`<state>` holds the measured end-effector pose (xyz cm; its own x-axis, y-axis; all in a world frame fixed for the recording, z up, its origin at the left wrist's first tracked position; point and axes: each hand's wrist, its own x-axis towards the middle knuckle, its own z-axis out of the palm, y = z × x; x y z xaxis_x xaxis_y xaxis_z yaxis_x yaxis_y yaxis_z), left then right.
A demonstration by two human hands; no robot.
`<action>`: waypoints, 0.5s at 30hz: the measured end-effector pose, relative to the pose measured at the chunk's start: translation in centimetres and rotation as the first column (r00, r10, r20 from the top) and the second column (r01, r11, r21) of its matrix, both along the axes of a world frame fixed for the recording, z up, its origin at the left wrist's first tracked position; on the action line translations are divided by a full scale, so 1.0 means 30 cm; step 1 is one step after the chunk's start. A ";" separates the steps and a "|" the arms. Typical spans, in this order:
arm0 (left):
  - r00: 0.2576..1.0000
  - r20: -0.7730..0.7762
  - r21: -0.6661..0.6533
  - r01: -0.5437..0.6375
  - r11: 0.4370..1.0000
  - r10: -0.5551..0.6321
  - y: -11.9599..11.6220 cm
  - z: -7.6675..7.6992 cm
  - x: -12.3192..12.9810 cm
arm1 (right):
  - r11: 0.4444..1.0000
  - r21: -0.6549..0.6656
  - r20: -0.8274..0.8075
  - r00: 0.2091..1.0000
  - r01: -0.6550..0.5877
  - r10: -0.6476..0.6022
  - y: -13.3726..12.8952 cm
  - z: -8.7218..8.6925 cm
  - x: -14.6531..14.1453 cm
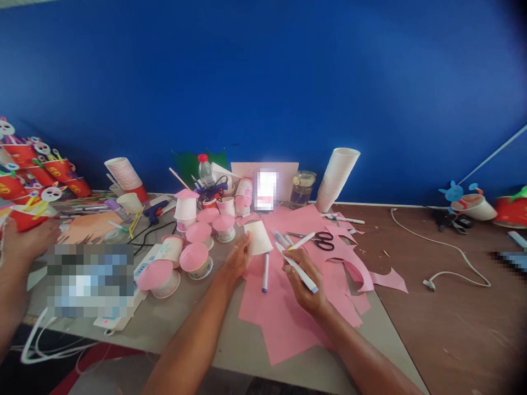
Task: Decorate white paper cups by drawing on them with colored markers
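Observation:
My left hand (239,257) grips a white paper cup (259,238), tilted on its side above the pink paper. In my right hand (305,278) is a white marker (300,270), its tip pointing up and left toward the cup, with a gap between them. Pink paper sheets (284,334) lie beneath both hands. Another marker (265,273) rests on the paper between my hands. Beyond my right hand are a yellow-tipped marker (303,240) and black-handled scissors (324,241).
Cups with pink paper tops (195,257) stand left of my left hand. A tall cup stack (338,178), a glass jar (302,187) and a lit phone (267,189) are at the back. Another person's hand (24,241) holds a red cup (27,218) at far left.

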<state>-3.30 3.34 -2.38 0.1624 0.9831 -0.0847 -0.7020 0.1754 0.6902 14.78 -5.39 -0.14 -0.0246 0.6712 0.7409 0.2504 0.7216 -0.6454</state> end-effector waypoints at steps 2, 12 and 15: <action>1.000 -0.008 0.019 -0.018 1.000 0.018 -0.010 0.009 0.006 | 1.000 0.001 0.003 1.000 -0.007 0.007 -0.002 0.004 0.001; 0.988 -0.153 0.067 0.046 0.997 -0.036 -0.041 0.063 0.023 | 0.997 0.005 0.014 0.997 -0.080 0.080 0.000 0.024 -0.002; 0.985 -0.169 0.071 0.050 0.996 -0.037 -0.042 0.062 0.022 | 0.996 0.012 0.018 0.996 -0.085 0.085 0.002 0.027 -0.004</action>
<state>-2.63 2.06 -0.52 0.1948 0.9800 -0.0412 -0.5679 0.1469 0.8099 14.65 -5.32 0.66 -0.0943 0.6567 0.7483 0.1989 0.7489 -0.6321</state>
